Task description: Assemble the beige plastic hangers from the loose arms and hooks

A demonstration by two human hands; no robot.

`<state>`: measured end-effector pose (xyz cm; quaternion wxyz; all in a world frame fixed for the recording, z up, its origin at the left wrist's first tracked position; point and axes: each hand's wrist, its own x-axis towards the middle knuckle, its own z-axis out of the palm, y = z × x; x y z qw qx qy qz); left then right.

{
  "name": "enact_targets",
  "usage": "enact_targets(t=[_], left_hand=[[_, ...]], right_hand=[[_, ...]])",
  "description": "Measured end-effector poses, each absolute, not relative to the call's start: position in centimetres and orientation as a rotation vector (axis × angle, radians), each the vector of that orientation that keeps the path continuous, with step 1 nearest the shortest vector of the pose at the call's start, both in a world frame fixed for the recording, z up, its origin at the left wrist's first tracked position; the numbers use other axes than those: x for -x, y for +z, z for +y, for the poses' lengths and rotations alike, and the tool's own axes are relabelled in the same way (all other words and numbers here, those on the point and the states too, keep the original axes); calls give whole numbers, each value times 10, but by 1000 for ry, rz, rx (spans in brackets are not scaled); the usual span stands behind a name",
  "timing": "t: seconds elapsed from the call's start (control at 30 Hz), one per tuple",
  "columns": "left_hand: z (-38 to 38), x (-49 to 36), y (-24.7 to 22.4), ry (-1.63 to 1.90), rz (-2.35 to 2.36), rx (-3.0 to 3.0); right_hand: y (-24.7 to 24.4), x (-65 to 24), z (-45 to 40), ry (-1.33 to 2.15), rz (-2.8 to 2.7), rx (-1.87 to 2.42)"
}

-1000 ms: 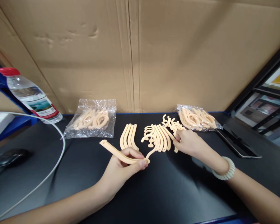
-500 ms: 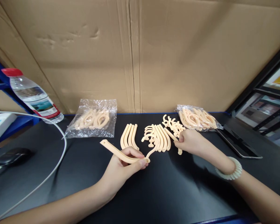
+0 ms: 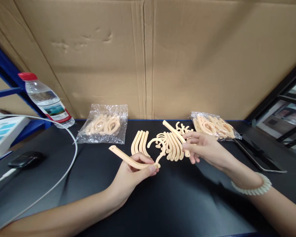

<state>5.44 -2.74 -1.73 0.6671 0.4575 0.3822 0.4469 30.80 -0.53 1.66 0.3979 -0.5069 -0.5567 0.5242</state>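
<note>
My left hand (image 3: 135,171) pinches the end of a beige curved hanger arm (image 3: 120,155), where a hanger hook (image 3: 153,142) joins it and curves upward. My right hand (image 3: 199,146) grips a second beige hanger arm (image 3: 175,131) near its lower end, tilted up to the left. Behind it lies a row of hanger arms (image 3: 172,146) on the black table (image 3: 148,197), with several hooks (image 3: 160,135) to their left. Another group of hanger arms (image 3: 140,143) lies beyond my left hand. Small hook pieces (image 3: 184,127) are partly hidden behind my right hand.
Clear plastic bags of beige parts lie at the back left (image 3: 102,125) and back right (image 3: 214,125). A water bottle (image 3: 50,102), a white cable (image 3: 75,154) and a black mouse-like device (image 3: 26,160) are on the left. A dark tablet (image 3: 259,158) lies right; cardboard (image 3: 148,59) stands behind.
My right hand has lifted the hanger arm off the table and brought it slightly left, its top end now higher. My left hand keeps its hold; the view has shifted slightly.
</note>
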Motion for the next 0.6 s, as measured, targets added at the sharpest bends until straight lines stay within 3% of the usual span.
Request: enact_targets(t=[0.27,0.6], left_hand=[[-27,-54,-17,1007,833,-1047],[-28,-53,-17,967,790,-1093]], right_hand=[[1,-271,-26,1781,-1225,891],[-17,-257,-33,1706,-1216,825]])
